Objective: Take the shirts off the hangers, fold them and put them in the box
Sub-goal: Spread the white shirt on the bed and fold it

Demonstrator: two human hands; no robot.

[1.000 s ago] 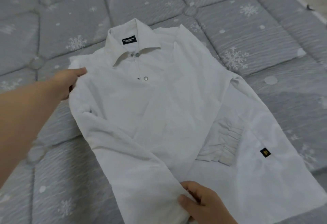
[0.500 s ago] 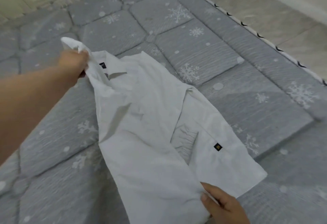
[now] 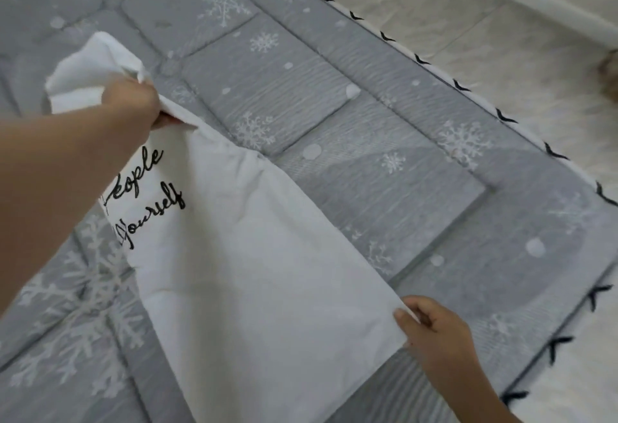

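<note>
Bed: grey quilted mattress cover with white snowflake print fills most of the frame; its edge, trimmed with black stitches, runs from top centre to lower right. Pale marble-look floor beyond it, upper right.

Shirt: white cotton shirt with black script lettering is stretched diagonally from upper left to lower centre, plain side and lettering toward the camera. Off its hanger; no hanger in view. Part lifted off the bed at the upper left; whether the lower part touches the mattress cannot be told.

Left hand, upper left: grip curled round a bunched end of the shirt, fabric spilling above the knuckles.

Right hand, lower right: grip pinching the shirt's lower edge between thumb and fingers.

Progress, as judged: unhanging done for this shirt; folding at an early stage, no finished fold visible. Box not in view, so boxing is left. Other shirts not visible; count remaining unknown.
</note>
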